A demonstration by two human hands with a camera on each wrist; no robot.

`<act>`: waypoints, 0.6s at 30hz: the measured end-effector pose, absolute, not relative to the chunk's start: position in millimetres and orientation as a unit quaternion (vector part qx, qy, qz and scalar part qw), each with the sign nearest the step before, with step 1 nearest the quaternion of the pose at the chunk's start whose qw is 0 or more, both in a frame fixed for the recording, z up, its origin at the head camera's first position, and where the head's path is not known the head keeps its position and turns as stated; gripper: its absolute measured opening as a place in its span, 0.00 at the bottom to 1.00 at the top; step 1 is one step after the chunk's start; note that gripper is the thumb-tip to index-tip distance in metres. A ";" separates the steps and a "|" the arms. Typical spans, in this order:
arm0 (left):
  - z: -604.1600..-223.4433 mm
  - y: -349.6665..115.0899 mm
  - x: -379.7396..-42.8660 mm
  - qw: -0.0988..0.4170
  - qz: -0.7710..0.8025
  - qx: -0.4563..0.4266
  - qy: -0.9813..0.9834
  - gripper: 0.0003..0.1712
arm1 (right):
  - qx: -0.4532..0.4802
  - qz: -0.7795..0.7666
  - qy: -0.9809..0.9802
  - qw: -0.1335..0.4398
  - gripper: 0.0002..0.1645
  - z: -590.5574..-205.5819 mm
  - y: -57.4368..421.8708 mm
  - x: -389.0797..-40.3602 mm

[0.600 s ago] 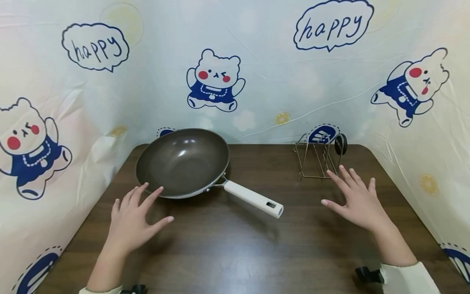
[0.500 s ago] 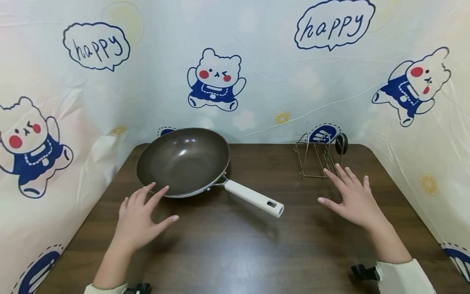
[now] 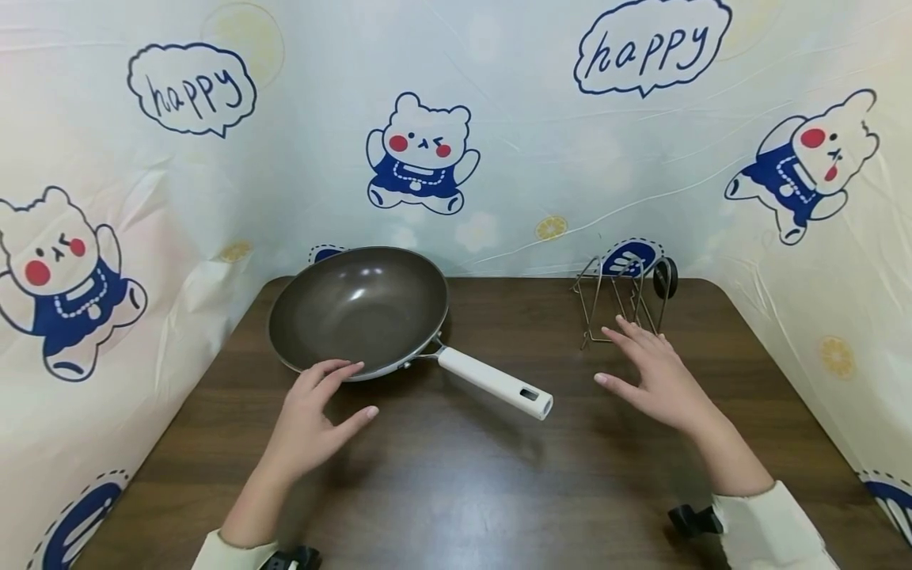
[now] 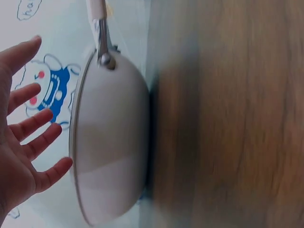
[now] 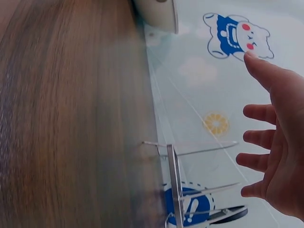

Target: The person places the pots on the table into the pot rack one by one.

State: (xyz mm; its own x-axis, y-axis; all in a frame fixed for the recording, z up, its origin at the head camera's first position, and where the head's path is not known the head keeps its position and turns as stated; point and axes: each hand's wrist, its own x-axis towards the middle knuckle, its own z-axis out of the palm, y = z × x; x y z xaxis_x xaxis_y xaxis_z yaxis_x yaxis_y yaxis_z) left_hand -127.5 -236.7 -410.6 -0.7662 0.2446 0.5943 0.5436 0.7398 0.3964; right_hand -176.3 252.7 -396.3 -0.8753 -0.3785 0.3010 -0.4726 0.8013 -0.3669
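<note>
A frying pan (image 3: 363, 309) with a dark inside and a pale outer wall (image 4: 111, 137) stands on the table, its white handle (image 3: 495, 382) pointing to the front right. My left hand (image 3: 306, 427) hovers by the pan's near rim with fingers spread; whether a fingertip touches the rim I cannot tell. Fingers apart, my right hand (image 3: 659, 380) is in the air in front of a metal wire rack (image 3: 620, 305) at the back right. A round black piece (image 3: 666, 278) sits at the rack's right end. Neither hand holds anything.
The brown wooden table (image 3: 456, 491) has rounded far corners. A pale cloth (image 3: 513, 119) printed with bears and "happy" bubbles hangs behind and at both sides. Dark wrist straps (image 3: 694, 521) show by the sleeves.
My left hand has moved right along the pan's near side. The right hand has shifted left, towards the front of the rack. Pan and rack stay where they were.
</note>
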 end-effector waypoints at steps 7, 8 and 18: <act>-413.2 -215.4 -127.4 0.222 -0.369 -0.200 -0.880 0.26 | 0.240 0.234 -0.938 0.087 0.38 -392.2 240.4 -178.7; -413.6 -212.6 -127.6 0.216 -0.382 -0.198 -0.877 0.25 | 0.242 0.235 -0.937 0.087 0.37 -392.1 238.9 -179.1; -422.3 -180.9 -133.2 0.062 -0.550 -0.161 -0.817 0.16 | 0.261 0.272 -0.924 0.062 0.32 -389.2 223.9 -183.3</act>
